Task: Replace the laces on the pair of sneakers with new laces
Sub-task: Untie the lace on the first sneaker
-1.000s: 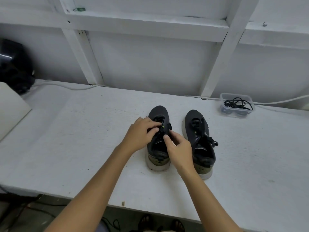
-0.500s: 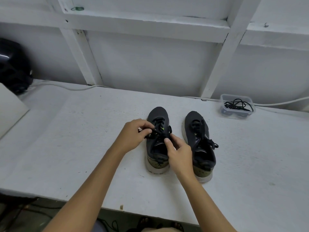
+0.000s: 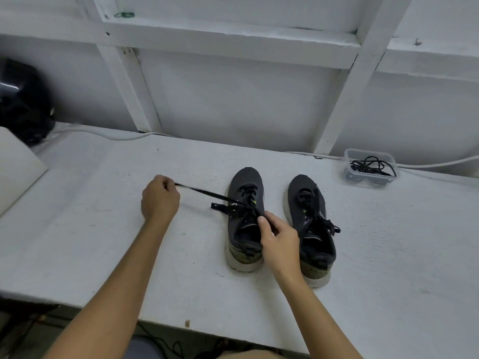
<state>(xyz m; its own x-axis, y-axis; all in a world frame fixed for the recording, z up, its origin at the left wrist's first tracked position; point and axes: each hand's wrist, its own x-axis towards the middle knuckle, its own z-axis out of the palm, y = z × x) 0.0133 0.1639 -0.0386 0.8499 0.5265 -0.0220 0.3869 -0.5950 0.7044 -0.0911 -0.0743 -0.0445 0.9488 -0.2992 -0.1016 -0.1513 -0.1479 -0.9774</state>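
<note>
Two dark sneakers with pale soles stand side by side on the white table (image 3: 388, 268), toes pointing away. My left hand (image 3: 160, 198) pinches one end of the left sneaker's black lace (image 3: 204, 192) and holds it stretched out to the left of the left sneaker (image 3: 245, 218). My right hand (image 3: 278, 240) pinches the lace at the knot over that shoe's tongue. The right sneaker (image 3: 309, 226) still has its black lace tied in a bow. A clear plastic tub (image 3: 369, 168) at the back right holds a bundle of black laces.
A white cable (image 3: 111, 136) runs along the table's back edge below the white framed wall. A black object (image 3: 23, 102) sits at the far left, with a pale board (image 3: 18, 164) in front of it. The table's front edge is close to my body.
My left hand has moved left away from the shoe, drawing one lace end out long and straight. My right hand stays at the knot on the left sneaker.
</note>
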